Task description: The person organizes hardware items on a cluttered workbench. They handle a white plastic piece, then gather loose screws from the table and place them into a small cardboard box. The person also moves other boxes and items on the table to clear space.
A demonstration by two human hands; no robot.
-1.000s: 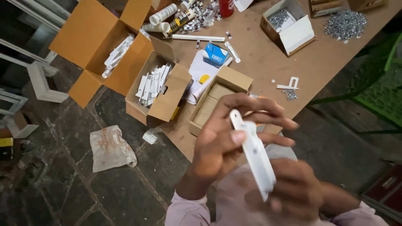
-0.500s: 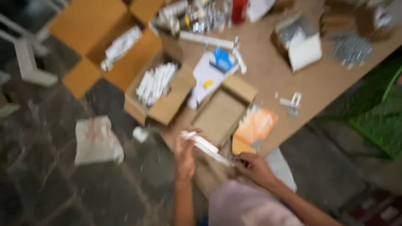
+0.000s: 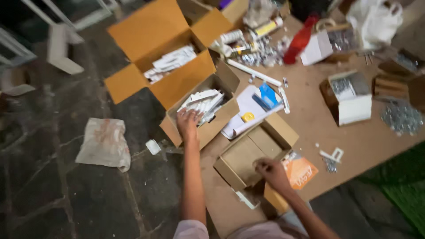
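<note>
- Left hand (image 3: 188, 121) is down in the small open cardboard box (image 3: 175, 128), fingers spread over the white parts (image 3: 203, 102) stacked inside; whether its grip has closed on one, I cannot tell.
- Right hand (image 3: 270, 172) sits at the near edge of the second open box (image 3: 248, 152) on the brown surface (image 3: 372, 141), fingers curled; its grip is unclear.
- An orange packet (image 3: 301, 170) lies just beside that hand.

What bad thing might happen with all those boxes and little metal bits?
The small open box juts past the board's edge where the left hand reaches into its white parts, so a push might tip it onto the floor. The loose metal pieces lie in an open pile and might scatter if bumped.
</note>
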